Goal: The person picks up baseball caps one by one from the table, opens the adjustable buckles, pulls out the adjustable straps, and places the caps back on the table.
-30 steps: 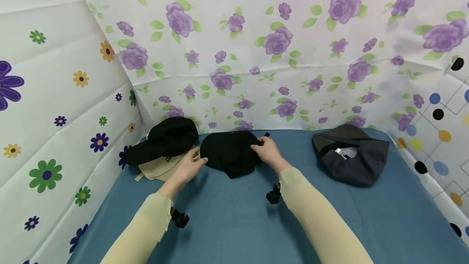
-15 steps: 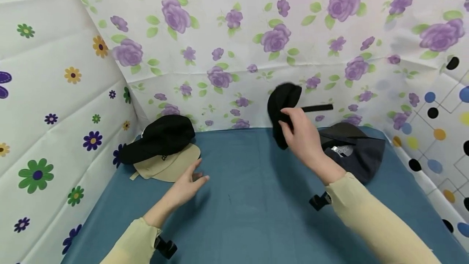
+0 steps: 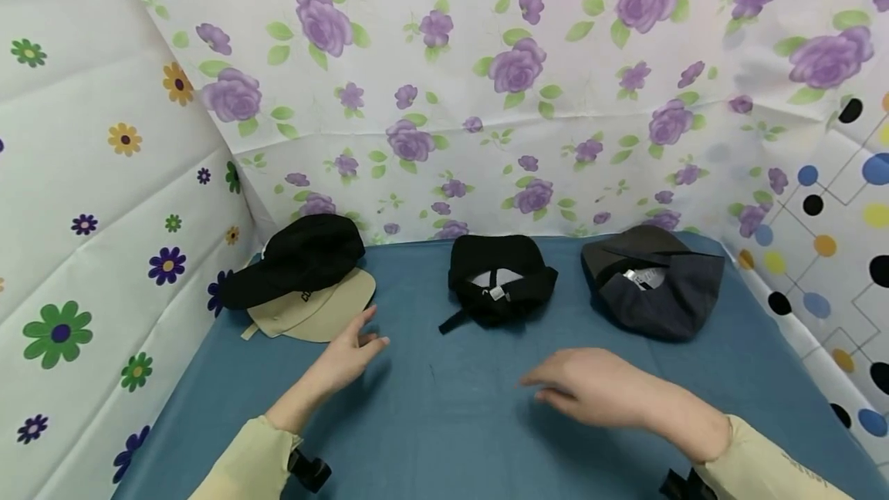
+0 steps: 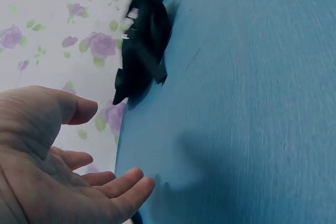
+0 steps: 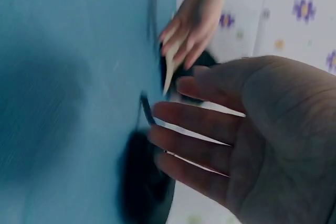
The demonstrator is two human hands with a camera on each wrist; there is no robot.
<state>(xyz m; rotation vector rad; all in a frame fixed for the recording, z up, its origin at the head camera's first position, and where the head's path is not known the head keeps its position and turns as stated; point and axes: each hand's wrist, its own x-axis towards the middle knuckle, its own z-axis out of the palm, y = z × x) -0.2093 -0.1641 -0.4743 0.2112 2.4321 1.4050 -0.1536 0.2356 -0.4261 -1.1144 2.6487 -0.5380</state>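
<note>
A black cap (image 3: 501, 272) lies at the back middle of the blue cloth, its inside, white label and loose strap facing forward. My right hand (image 3: 590, 392) hovers in front of it, apart from it, fingers loosely extended and holding nothing. To the left, my left hand (image 3: 342, 357) hangs near the edge of a beige cap (image 3: 326, 315), fingers spread and holding nothing; the left wrist view shows its open palm (image 4: 58, 171). Another black cap (image 3: 299, 261) rests on top of the beige cap and partly hides it. A dark grey cap (image 3: 656, 284) lies at the right with its inside showing.
Blue cloth (image 3: 430, 423) covers the surface. A white sheet with purple roses (image 3: 417, 83) stands behind, a flowered sheet (image 3: 104, 199) at the left and a dotted sheet (image 3: 826, 253) at the right.
My right hand lifted the middle black cap, turned it over, set it down slightly right of its old place and let go, then drew back toward me. The left hand moved away from the cap.
</note>
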